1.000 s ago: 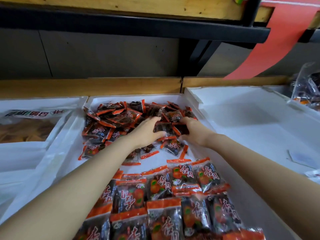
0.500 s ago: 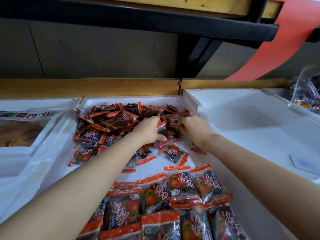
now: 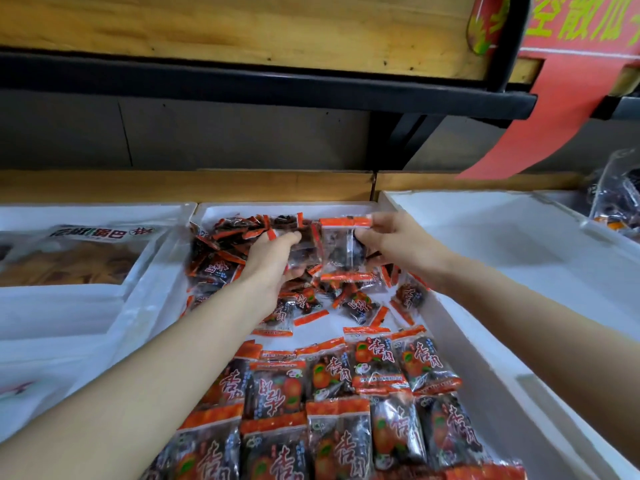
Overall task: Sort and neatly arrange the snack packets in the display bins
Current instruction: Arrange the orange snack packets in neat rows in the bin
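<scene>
A white foam bin in the middle holds small snack packets with orange ends and dark filling. Several lie in neat rows at the near end, and a loose heap fills the far end. My right hand pinches a clear-backed packet by its right side and holds it upright above the heap. My left hand grips several packets just left of that one. Both hands are raised over the far end of the bin.
A white bin on the left holds a large bag of brown snacks. On the right stands a white bin with a bare floor, and a clear bag sits at the far right. A dark shelf rail runs overhead.
Both hands have lifted out of the heap with packets. The right hand now holds one packet upright, and the view has tilted upward.
</scene>
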Demonstrator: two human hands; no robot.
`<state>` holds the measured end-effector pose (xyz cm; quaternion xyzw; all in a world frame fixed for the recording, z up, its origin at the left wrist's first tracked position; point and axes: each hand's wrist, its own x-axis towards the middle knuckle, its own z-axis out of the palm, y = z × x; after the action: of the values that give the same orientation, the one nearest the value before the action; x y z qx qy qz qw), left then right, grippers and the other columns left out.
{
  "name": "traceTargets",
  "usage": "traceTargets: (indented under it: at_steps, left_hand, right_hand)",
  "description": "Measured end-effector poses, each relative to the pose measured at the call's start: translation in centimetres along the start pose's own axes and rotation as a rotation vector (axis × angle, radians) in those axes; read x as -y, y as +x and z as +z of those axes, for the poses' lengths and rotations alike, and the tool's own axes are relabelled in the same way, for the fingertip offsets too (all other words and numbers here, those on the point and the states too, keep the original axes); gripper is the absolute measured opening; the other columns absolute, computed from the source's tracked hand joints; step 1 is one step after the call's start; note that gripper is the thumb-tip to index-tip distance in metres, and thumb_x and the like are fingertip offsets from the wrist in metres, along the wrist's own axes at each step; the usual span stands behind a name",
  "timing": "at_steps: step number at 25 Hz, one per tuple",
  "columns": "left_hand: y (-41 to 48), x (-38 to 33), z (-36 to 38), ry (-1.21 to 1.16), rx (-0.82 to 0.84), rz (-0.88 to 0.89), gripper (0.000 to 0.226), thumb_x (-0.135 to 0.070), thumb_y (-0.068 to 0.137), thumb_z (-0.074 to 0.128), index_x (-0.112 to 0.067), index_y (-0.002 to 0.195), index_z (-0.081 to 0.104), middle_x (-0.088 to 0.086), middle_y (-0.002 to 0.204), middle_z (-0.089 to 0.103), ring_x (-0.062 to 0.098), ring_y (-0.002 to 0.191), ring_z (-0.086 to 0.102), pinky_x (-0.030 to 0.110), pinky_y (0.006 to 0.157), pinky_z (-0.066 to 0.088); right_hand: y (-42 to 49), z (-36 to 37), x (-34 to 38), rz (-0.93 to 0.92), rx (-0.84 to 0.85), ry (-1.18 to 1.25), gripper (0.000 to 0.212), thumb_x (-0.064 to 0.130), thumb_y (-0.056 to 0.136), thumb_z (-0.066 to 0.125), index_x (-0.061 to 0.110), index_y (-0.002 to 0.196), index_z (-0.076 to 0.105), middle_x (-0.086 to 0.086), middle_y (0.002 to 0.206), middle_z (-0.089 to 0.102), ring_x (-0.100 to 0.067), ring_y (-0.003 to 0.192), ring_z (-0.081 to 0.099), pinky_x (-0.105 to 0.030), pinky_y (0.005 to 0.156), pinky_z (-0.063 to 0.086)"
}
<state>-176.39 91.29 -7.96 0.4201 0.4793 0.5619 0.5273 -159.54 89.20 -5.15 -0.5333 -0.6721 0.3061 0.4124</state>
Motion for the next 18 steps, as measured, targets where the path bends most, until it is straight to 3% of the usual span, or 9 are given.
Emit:
traceTargets:
  at_steps: [4,6,8,11,14,16,18]
  left_hand:
    - [-3.4,-0.7,-0.7,-0.237,0.104,-0.070,0.015,0.004,0.091,0.053,-0.008,0.101,0.057,0.011,0.093,0.063,0.020,0.079,0.063,0.037,0.074,0.056]
    - [-5.1,-0.7,-1.4,-0.263,0.167,-0.109,0.023,0.001,0.092,0.050,-0.001,0.115,0.054,0.014,0.099,0.065,0.022,0.081,0.065,0.038,0.075,0.057]
    - [-6.4,-0.7,-2.4,-0.309,0.208,-0.131,0.024,-0.009,0.095,0.049,-0.002,0.117,0.055,0.014,0.107,0.068,0.024,0.089,0.068,0.040,0.081,0.056]
    - [-7.9,-0.5,-3.8,-0.140,0.286,-0.058,0.028,-0.021,0.091,0.060,-0.009,0.116,0.063,0.010,0.110,0.071,0.024,0.104,0.067,0.044,0.099,0.047]
    - [-8.3,-0.1,-4.8,-0.031,0.214,0.004,0.026,-0.015,0.087,0.066,-0.012,0.112,0.067,0.006,0.105,0.073,0.021,0.103,0.067,0.044,0.103,0.044]
    - [-8.3,0.0,-5.5,-0.061,0.144,0.023,0.025,-0.014,0.085,0.067,-0.011,0.110,0.068,0.004,0.103,0.074,0.019,0.101,0.068,0.043,0.103,0.044]
    - [-8.2,0.0,-6.0,-0.105,0.097,0.019,0.023,-0.014,0.085,0.067,-0.012,0.108,0.068,0.002,0.102,0.074,0.016,0.101,0.067,0.042,0.105,0.043]
  right_hand:
    - [-1.8,1.0,1.6,0.056,0.033,0.052,0.013,0.013,0.096,0.049,0.005,0.091,0.058,-0.004,0.076,0.060,-0.015,0.069,0.063,-0.015,0.057,0.053]
    - [-2.1,1.7,2.1,0.070,0.027,0.091,0.016,0.012,0.095,0.052,0.009,0.079,0.053,-0.001,0.067,0.057,-0.012,0.059,0.061,-0.023,0.065,0.056]
    - [-2.4,2.5,2.4,0.060,0.030,0.133,0.018,0.012,0.093,0.056,0.008,0.076,0.050,-0.002,0.065,0.056,-0.012,0.053,0.060,-0.031,0.069,0.057]
    - [-3.1,3.8,3.2,0.006,0.097,0.166,0.013,0.012,0.091,0.059,0.006,0.080,0.053,-0.006,0.072,0.056,-0.006,0.053,0.060,-0.022,0.059,0.057]
    - [-2.9,4.3,3.1,-0.064,0.112,0.186,0.010,0.015,0.088,0.062,0.006,0.084,0.060,-0.010,0.078,0.059,-0.007,0.059,0.061,-0.018,0.057,0.054]
    - [-1.4,3.4,1.4,-0.105,0.022,0.036,0.016,0.015,0.086,0.065,0.004,0.097,0.062,-0.008,0.083,0.061,-0.011,0.070,0.061,-0.017,0.062,0.053]
    - [0.3,1.9,-1.4,-0.071,0.043,-0.338,0.031,0.015,0.082,0.071,0.004,0.108,0.059,-0.007,0.094,0.062,-0.016,0.086,0.061,-0.019,0.074,0.049]
